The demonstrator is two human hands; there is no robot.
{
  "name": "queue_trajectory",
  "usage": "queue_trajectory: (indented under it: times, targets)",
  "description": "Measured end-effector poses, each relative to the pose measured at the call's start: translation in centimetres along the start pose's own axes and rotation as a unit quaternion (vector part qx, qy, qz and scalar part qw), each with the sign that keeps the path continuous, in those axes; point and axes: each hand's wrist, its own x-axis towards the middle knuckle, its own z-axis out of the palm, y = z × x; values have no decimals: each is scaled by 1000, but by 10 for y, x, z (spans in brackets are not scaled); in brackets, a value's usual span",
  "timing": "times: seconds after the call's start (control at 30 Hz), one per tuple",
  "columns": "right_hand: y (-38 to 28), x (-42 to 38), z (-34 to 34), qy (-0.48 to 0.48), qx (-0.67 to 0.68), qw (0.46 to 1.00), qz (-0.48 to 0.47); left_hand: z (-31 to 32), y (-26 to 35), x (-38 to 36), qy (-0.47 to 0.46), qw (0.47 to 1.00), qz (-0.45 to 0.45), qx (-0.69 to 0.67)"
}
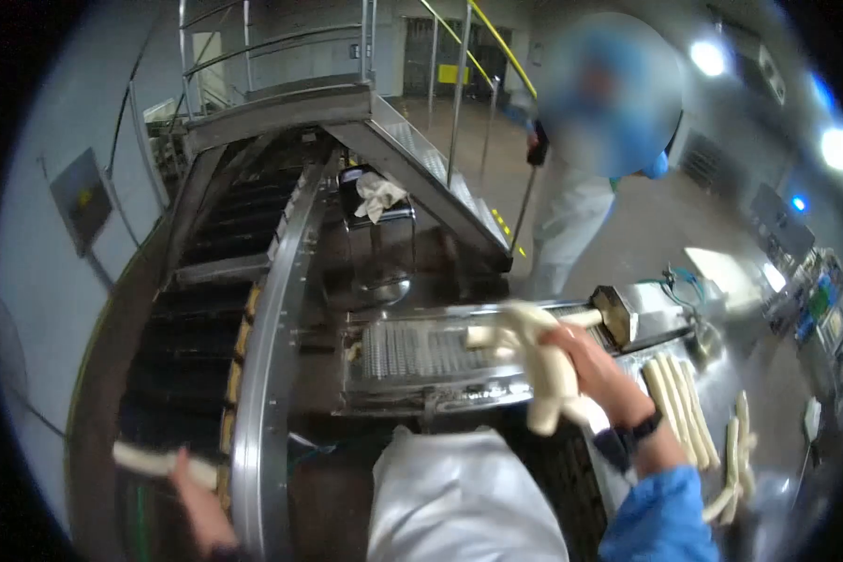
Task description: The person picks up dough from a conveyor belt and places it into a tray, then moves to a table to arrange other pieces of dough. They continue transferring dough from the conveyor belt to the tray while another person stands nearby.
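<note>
At the lower left, my left hand (197, 501) has its fingers around a pale dough roll (140, 459), low over the dark moulds (173, 375) of the long conveyor. My right hand (595, 367), with a dark band at the wrist, grips a bunch of dough rolls (553, 386) that hang down blurred by motion. Beneath and behind that bunch runs a short mesh belt (412, 351). Another dough roll (480, 336) lies on this belt, partly covered by the bunch. More dough comes from the metal housing (642, 314) at the belt's right end.
Several dough strips (681, 412) lie side by side on the steel table at right, with looser dough pieces (738, 459) beyond them. A steel rail (272, 375) edges the long conveyor. Ahead stand a stool (379, 220) with a cloth, metal stairs (431, 164) and another person (576, 211).
</note>
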Motion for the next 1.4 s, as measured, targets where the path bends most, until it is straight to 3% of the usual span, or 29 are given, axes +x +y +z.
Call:
queue_trajectory:
  times: [0.03,0.07,0.13,0.17,0.2,0.23,0.27,0.33,0.43,0.5,0.53,0.57,0.6,0.67,0.7,0.73,0.83,0.87,0.93,1.03,1.1,1.13,1.17,1.23,1.27,1.3,1.33,1.37,1.4]
  targets:
    - [-9,16,2,15,-194,924,-328,-11,-13,24,-35,999,-2,38]
    - [-46,21,14,-5,-156,922,-355,-29,-32,47,-55,996,-3,74]
    - [-75,64,42,-65,-141,839,-522,-62,-43,45,-166,930,153,290]
    - [-97,77,66,-112,-99,821,-550,-66,-40,42,-207,961,87,164]
    - [-127,82,91,-198,-18,878,-436,-98,-70,89,-124,890,192,394]
    - [-146,88,116,-284,51,910,-299,-39,-34,22,-54,983,61,165]
    - [-143,130,149,-370,124,857,-336,-41,-41,35,-27,977,81,195]
    - [-163,137,184,-338,151,859,-353,-22,-45,53,116,974,41,190]
    - [-150,167,206,-300,129,897,-298,-27,-54,68,135,956,43,256]
    - [-89,211,222,-246,42,914,-318,-27,-49,60,117,956,63,260]
    - [-54,217,232,-220,-58,913,-338,-43,-49,64,110,953,76,271]
    - [-10,229,223,-176,-157,926,-295,-38,-50,59,123,948,72,285]
    - [36,248,228,-125,-337,892,-272,-41,-46,68,132,942,63,301]
    - [124,270,216,-82,-538,833,-104,-47,-53,72,108,941,87,310]
    - [159,263,205,-62,-536,841,-49,-49,-57,70,81,944,103,303]
    - [181,260,196,-82,-542,836,12,-42,-54,55,39,975,104,194]
    - [182,223,181,-41,-606,791,-65,-44,-60,54,103,971,96,193]
    - [178,218,175,-33,-607,792,-52,-39,-49,50,87,958,68,263]
    - [170,213,171,-75,-574,814,-51,-20,-44,29,110,966,70,224]
    - [168,222,182,-145,-614,774,-50,-34,-54,43,12,983,85,160]
    - [160,240,177,-96,-559,824,-15,-34,-53,28,9,987,70,147]
    - [161,261,165,-43,-416,907,50,-42,-66,38,6,985,95,146]
    - [137,267,143,-49,-357,932,-46,-41,-62,36,44,974,99,199]
    - [54,260,121,-16,-96,995,12,-52,-62,29,81,959,98,254]
    - [8,245,117,3,45,999,-26,-47,-56,30,100,946,121,283]
    - [-8,250,107,4,67,996,-64,-38,-61,34,113,933,148,308]
    - [-28,259,105,6,138,985,-98,-16,-48,21,175,871,131,440]
    - [-55,251,106,-22,197,968,-151,-10,-48,21,153,833,199,493]
    - [-64,260,105,-46,120,947,-295,-3,-47,23,129,787,266,541]
